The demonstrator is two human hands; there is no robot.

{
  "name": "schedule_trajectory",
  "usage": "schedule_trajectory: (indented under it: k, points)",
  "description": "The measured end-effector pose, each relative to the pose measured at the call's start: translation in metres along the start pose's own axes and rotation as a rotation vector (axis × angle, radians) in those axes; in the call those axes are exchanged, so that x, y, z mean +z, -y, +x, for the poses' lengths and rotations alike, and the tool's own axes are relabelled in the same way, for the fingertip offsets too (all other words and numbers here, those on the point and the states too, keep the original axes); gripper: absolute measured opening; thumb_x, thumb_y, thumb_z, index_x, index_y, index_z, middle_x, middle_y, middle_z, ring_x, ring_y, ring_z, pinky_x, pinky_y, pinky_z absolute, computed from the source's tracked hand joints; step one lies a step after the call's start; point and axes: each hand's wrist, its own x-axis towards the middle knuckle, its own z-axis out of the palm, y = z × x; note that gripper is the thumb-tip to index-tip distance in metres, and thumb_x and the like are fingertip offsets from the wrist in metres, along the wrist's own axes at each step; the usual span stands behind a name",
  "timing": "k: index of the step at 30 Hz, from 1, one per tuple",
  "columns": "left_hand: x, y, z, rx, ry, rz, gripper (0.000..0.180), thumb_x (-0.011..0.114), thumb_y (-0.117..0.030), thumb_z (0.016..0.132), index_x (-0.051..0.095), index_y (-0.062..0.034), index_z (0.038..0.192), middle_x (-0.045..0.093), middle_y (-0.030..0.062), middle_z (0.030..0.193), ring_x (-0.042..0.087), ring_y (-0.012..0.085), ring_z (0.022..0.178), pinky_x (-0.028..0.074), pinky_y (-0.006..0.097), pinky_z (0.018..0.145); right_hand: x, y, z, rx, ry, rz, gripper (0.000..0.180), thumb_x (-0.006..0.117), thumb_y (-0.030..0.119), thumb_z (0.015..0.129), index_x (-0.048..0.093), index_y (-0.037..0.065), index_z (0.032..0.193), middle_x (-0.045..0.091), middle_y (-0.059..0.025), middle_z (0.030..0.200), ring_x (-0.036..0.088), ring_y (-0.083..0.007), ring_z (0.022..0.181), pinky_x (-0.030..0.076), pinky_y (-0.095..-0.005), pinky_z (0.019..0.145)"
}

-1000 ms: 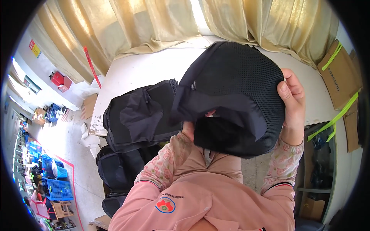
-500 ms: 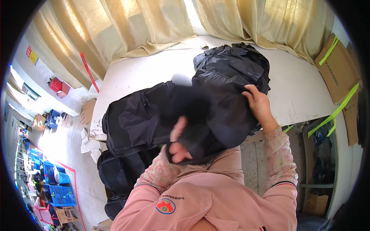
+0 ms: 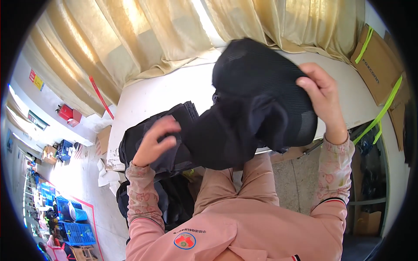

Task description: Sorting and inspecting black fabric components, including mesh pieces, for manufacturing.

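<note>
A large black fabric piece (image 3: 265, 82), with a ribbed, mesh-like surface and a crumpled dark opening, is held up over the table's front part. My right hand (image 3: 324, 93) grips its right edge, thumb on the near face and the other fingers around the rim. My left hand (image 3: 159, 137) is off the fabric, fingers apart, over a stack of folded black pieces (image 3: 161, 119) at the table's left. What exact article the raised piece is cannot be made out.
The white table (image 3: 152, 87) reaches back to beige curtains (image 3: 143, 35). Below its left front lie more black items (image 3: 174, 191). Cardboard boxes (image 3: 376, 65) with yellow-green straps stand at right. Blue crates (image 3: 78, 232) are on the floor at far left.
The black fabric piece has been raised and turned from in front of me up over the pile behind. My left hand has let go and moved left; the right has moved right and up.
</note>
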Motion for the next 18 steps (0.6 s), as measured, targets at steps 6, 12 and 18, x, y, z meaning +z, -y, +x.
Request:
schedule_trajectory:
  k: [6,12,18]
  points:
    - [0.009,-0.128,0.079,0.599,-0.328,0.398,0.078,0.081,-0.036,0.068,0.047,-0.0033,0.131,0.049,0.0167,0.131,0.044,0.0333,0.126,0.028,0.042,0.109,0.066,0.048,0.026,-0.353,0.478,-0.196,0.025,0.070,0.013,0.081,0.062,0.007,0.104,0.067,-0.0087,0.087,0.065,-0.0266,0.072,0.050,-0.0305,0.063]
    - [-0.007,-0.128,0.107,0.360,-0.103,0.544,0.030,0.078,-0.022,0.074,0.061,-0.0044,0.092,0.064,0.0120,0.089,0.062,0.0310,0.081,0.049,0.035,0.071,0.061,0.041,0.011,-0.417,0.295,-0.542,0.024,0.065,0.026,0.083,0.058,0.012,0.102,0.063,-0.0058,0.082,0.063,-0.0295,0.066,0.050,-0.0373,0.054]
    - [-0.028,-0.125,0.121,0.492,-0.186,0.605,0.032,0.079,-0.022,0.074,0.058,-0.0027,0.088,0.056,0.0113,0.079,0.058,0.0305,0.074,0.046,0.035,0.067,0.015,-0.003,-0.003,-0.425,0.122,-0.701,0.019,0.070,0.023,0.079,0.062,0.009,0.089,0.061,-0.0067,0.080,0.061,-0.0263,0.066,0.049,-0.0366,0.057]
